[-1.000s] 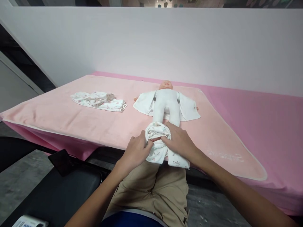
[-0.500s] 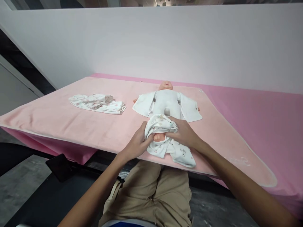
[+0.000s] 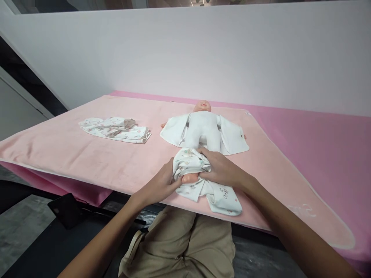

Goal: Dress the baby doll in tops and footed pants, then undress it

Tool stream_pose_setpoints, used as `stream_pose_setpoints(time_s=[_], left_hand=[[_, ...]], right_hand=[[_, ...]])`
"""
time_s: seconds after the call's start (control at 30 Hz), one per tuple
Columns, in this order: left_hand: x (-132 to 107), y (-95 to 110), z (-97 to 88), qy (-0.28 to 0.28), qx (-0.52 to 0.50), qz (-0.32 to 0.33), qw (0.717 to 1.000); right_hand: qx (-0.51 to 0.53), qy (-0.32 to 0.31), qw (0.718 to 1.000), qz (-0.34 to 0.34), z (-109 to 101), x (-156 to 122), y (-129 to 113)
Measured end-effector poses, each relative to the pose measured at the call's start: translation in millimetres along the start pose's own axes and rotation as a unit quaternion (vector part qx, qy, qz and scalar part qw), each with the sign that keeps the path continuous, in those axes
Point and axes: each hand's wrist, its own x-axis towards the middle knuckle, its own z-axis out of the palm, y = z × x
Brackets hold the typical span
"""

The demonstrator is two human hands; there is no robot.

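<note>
A baby doll [image 3: 203,129] lies on its back on a pink blanket [image 3: 87,154], head away from me, on an unfastened white top [image 3: 234,139]. Printed white baby trousers [image 3: 203,185] are bunched around the doll's feet near the table's front edge. My left hand [image 3: 160,185] grips the bunched cloth on the left. Closed on the cloth from the right is my right hand [image 3: 222,170]. One pink doll foot [image 3: 189,178] shows between my hands. The doll's lower legs are hidden by the cloth and my hands.
A second crumpled printed garment [image 3: 116,129] lies on the blanket to the left of the doll. A white wall [image 3: 185,54] rises behind the table. A dark flat object [image 3: 65,210] sits below the table's front edge at left. My tan-trousered lap [image 3: 185,247] is under the edge.
The doll and trousers have slid further onto the table from its front edge. The bunched trousers moved up the legs, and a bare pink foot now shows between my hands.
</note>
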Motion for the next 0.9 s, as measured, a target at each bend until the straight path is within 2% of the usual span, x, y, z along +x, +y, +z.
stream_pose_setpoints(time_s=[0.1,0.2,0.3,0.4,0.53,0.63,0.73,0.83,0.9], left_hand=[[6.8,0.5,-4.0,0.021,-0.06,-0.005,0.998],[18.9,-1.8,-15.6,0.021,-0.038,0.016,0.999],[34.1,-6.7,-34.9,0.022,-0.005,0.027,0.999],[48.9,-11.5,-56.9,-0.022,0.02,0.022,0.999],[69.5,-4.6,-75.1,-0.12,0.056,0.048,0.99],[95.4,13.8,-71.2,-0.148,0.07,0.065,0.984],[130.6,31.4,-53.4,-0.177,0.053,0.071,0.98],[160.5,35.4,-32.0,-0.197,-0.05,0.082,0.976],[170.2,30.7,-21.2,-0.193,-0.134,0.051,0.971]], right_hand=[[0.058,0.01,0.998,-0.025,-7.6,4.3,5.1],[0.06,0.02,0.997,-0.054,-24.3,9.3,15.7],[0.09,0.009,0.995,-0.039,-41.3,11.7,28.3],[0.179,0.009,0.984,-0.004,-47.1,10.9,39.6],[0.273,0.067,0.96,0.003,-36.6,10.3,49.0],[0.282,0.097,0.954,0.005,-26.8,12.7,51.9],[0.273,0.123,0.954,0.02,-23.6,14.5,53.0],[0.256,0.146,0.955,0.028,-26.9,11.8,52.7],[0.247,0.147,0.957,0.031,-30.2,7.9,51.7]])
